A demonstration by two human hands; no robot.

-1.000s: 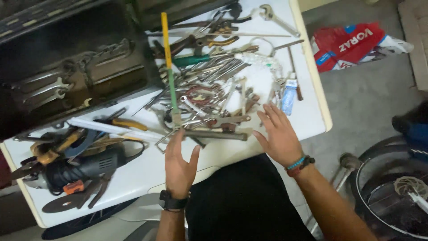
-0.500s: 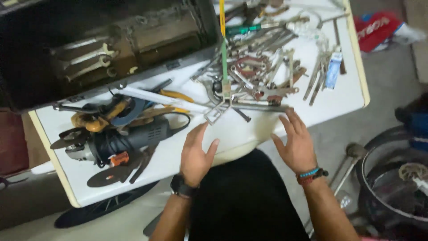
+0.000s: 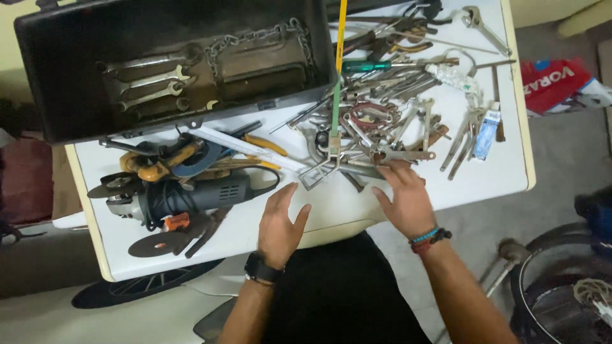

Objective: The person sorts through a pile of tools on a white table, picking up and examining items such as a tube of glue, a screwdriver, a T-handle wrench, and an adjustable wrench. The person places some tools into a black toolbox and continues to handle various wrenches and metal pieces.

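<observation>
On a white counter [image 3: 484, 181] seen from above, two bare hands rest near a jumbled heap of grey steel wrenches and pliers [image 3: 389, 124]. The left hand [image 3: 280, 223], wearing a black wristwatch, lies open and flat on bare counter, holding nothing. The right hand [image 3: 405, 200], with beaded bracelets at the wrist, is spread open, fingertips touching the near edge of the heap at a flat rusty-looking wrench [image 3: 405, 155]; it grips nothing. Compared with a moment ago, the right hand has moved forward from bare counter to meet the tools, while the left has hardly shifted. To the left sits a dark grey angle grinder [image 3: 191, 197] with a coiled black cable, beside loose black cutting discs [image 3: 156, 244]. Behind it stands an open black metal toolbox [image 3: 185, 64] containing shiny spanners and a steel chain. A long yellow-and-green rod [image 3: 338, 70] crosses the heap.
</observation>
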